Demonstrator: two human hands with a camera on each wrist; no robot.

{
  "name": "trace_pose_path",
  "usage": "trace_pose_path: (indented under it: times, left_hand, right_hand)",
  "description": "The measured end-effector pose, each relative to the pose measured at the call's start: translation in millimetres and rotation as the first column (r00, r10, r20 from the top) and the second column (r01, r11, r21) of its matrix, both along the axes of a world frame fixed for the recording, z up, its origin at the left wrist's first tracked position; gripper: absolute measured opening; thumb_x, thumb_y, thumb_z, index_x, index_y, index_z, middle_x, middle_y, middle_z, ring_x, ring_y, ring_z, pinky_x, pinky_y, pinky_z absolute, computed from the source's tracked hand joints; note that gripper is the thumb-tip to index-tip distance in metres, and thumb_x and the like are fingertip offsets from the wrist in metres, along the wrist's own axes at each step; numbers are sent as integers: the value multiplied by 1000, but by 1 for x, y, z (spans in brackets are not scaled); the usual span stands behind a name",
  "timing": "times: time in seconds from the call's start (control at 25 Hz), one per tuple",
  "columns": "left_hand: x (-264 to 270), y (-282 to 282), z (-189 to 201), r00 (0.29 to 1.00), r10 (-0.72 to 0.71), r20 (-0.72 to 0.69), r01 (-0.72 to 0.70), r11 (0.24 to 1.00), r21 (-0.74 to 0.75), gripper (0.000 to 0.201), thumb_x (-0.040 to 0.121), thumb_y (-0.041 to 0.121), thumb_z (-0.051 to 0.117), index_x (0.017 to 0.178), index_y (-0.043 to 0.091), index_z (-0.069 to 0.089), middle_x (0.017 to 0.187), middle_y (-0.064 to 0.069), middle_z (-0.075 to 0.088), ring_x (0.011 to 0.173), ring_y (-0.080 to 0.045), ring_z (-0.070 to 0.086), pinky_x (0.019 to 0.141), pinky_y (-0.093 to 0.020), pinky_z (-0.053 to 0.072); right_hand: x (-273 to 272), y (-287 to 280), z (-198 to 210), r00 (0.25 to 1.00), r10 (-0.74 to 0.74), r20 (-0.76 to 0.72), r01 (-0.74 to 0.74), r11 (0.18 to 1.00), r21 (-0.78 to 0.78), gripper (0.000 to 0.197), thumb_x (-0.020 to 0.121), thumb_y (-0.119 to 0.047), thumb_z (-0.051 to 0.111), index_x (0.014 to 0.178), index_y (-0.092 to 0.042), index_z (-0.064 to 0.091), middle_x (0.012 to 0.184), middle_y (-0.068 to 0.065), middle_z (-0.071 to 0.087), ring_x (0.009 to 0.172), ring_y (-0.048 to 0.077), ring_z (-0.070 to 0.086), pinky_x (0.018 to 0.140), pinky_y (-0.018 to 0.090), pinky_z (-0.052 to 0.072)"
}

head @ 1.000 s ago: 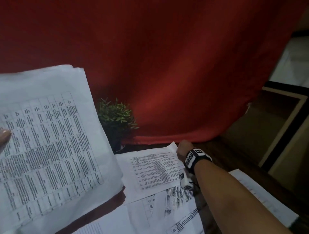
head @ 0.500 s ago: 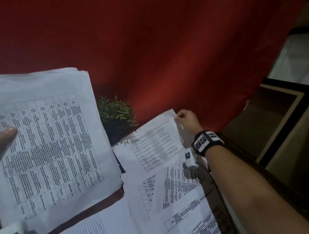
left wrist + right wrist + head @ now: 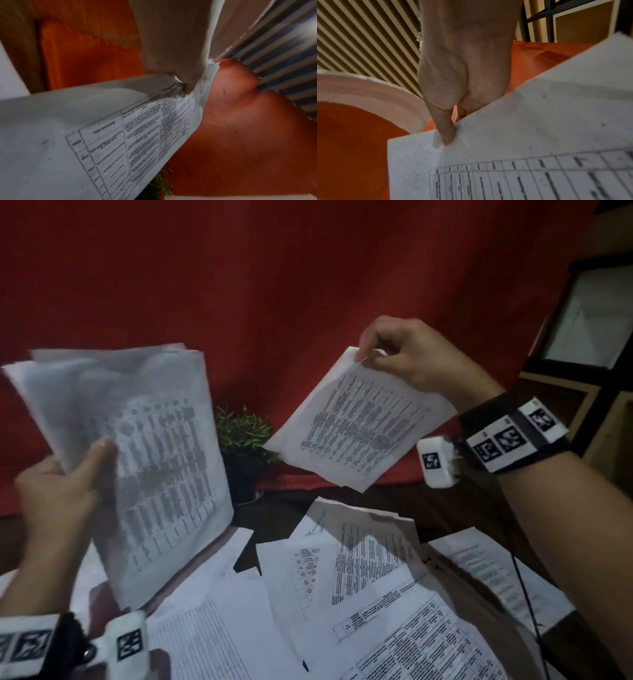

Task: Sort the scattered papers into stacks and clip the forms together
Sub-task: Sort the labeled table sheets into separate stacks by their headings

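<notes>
My left hand [image 3: 65,487] grips a stack of printed table forms [image 3: 144,460], held upright at the left of the head view, thumb on the front sheet. In the left wrist view the thumb [image 3: 187,83] presses the same stack [image 3: 120,135]. My right hand [image 3: 404,354] pinches the top corner of a single printed sheet [image 3: 359,419] and holds it in the air above the table. The right wrist view shows the thumb [image 3: 445,132] on that sheet [image 3: 522,135]. More printed papers [image 3: 359,577] lie scattered and overlapping on the dark table.
A small green potted plant [image 3: 245,440] stands at the back of the table, between the two held papers. A red cloth [image 3: 274,285] hangs behind. A dark-framed shelf unit [image 3: 589,330] is at the right. A thin black cable [image 3: 527,601] runs under my right forearm.
My right hand has lifted the single sheet off the table and up into the air. The left hand's stack has shifted right and up, with the whole hand now in view.
</notes>
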State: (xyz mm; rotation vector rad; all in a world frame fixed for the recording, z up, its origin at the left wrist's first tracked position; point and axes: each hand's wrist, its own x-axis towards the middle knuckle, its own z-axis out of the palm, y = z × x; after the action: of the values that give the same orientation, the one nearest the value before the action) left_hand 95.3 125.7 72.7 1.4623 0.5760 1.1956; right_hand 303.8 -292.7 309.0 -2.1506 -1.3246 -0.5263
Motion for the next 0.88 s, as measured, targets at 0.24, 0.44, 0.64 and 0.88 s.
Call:
trace_pose_path:
  times: [0.24,0.44,0.64,0.88]
  left_hand:
    - [10,-94,83,994,-12,111,-38,897,441,61,94,53,74,68,2,54,68,2,44,64,-4,35,52,-44,30]
    - [23,-143,107,959,-265,103,200,885,421,40,89,43,83,71,10,70,68,-1,58,63,-8,47,53,-29,36]
    - [32,-184,73,827,-562,-8,558,818,141,17,79,34,83,73,19,83,74,-4,81,63,-15,73,64,-35,59]
    - [31,-202,18,762,-638,112,648,746,-158,64,87,71,69,111,12,77,100,-10,82,88,-27,76,77,-38,59]
  right_hand:
    - [-87,-11,49,991,104,-82,-116,980,-162,5,95,-11,73,98,-15,75,110,19,72,92,24,67,84,34,54]
    - [-113,0,61,987,144,-67,-155,966,-208,5,95,-14,73,100,-15,74,100,8,75,96,26,70,87,41,56]
    - [-96,41,8,991,124,51,-109,967,-232,14,94,-3,68,95,-17,70,102,-6,60,89,3,59,77,17,48]
    - [-63,58,-79,990,71,-121,-93,978,-189,23,92,3,63,86,-19,69,112,-8,54,106,15,60,98,39,56]
